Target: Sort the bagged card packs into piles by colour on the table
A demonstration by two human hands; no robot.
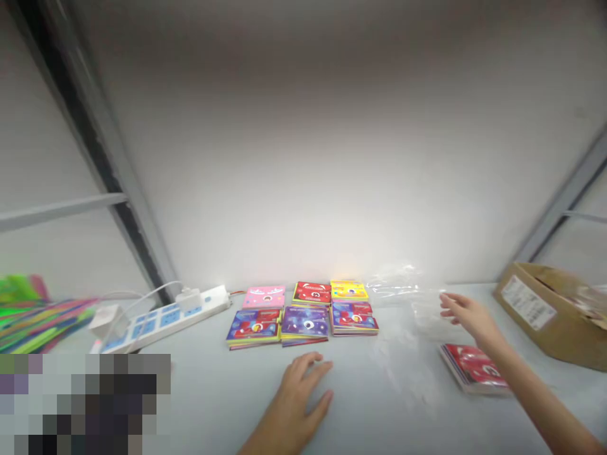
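Observation:
My left hand (pixel 303 395) is over the table with its fingers apart and nothing in it, just in front of several stacks of cards. Among them are a purple stack (pixel 305 323), a red and blue stack (pixel 255 327), a pink stack (pixel 264 297) and a yellow stack (pixel 349 290). Fingers spread, my right hand (pixel 467 315) hovers beside clear plastic bags (pixel 427 316) and holds nothing that I can see. Below it lies a red stack (pixel 478 370) that looks wrapped in clear plastic, partly covered by my right forearm.
A white power strip (pixel 175 316) with plugs and cables lies at the left, near colourful long strips (pixel 47 322). At the right stands an open cardboard box (pixel 545 316). A wall rises behind the grey table (pixel 370 411).

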